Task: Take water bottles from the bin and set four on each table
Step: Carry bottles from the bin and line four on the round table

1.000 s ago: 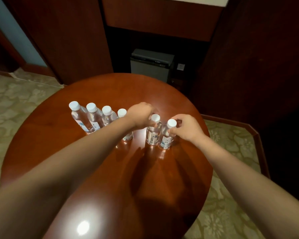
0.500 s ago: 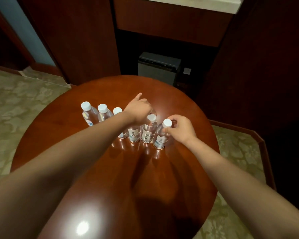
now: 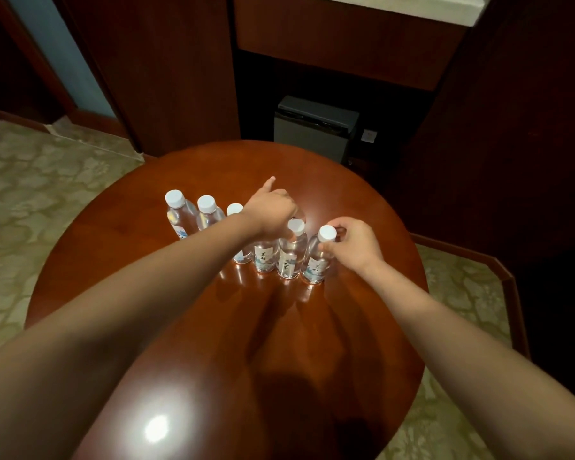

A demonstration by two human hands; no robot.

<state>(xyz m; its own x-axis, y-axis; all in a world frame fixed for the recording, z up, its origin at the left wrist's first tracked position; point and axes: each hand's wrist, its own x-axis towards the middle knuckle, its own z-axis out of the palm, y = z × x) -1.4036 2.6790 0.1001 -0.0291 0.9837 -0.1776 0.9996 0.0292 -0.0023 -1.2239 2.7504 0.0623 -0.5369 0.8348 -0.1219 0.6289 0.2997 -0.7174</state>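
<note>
Several clear water bottles with white caps stand upright in a close row on the round wooden table [image 3: 180, 327]. The leftmost bottle [image 3: 176, 214] and its neighbour [image 3: 208, 215] stand free. My left hand [image 3: 273, 210] is closed over the top of a bottle [image 3: 265, 257] in the row's right half, hiding its cap, with the index finger sticking out. Beside it stands another bottle [image 3: 291, 257]. My right hand [image 3: 357, 244] pinches the neck of the rightmost bottle [image 3: 316, 263] just under its cap.
A grey box-like appliance [image 3: 316, 127] sits under a dark wooden counter [image 3: 346, 31] behind the table. Dark wood panels [image 3: 166, 68] rise at the back and right. Patterned carpet [image 3: 30, 194] surrounds the table, with a raised wooden floor border [image 3: 498, 270] at right.
The two right-hand bottles have been slid left against the row. My left hand moved onto a bottle top and its index finger lifted. The view tilted a little.
</note>
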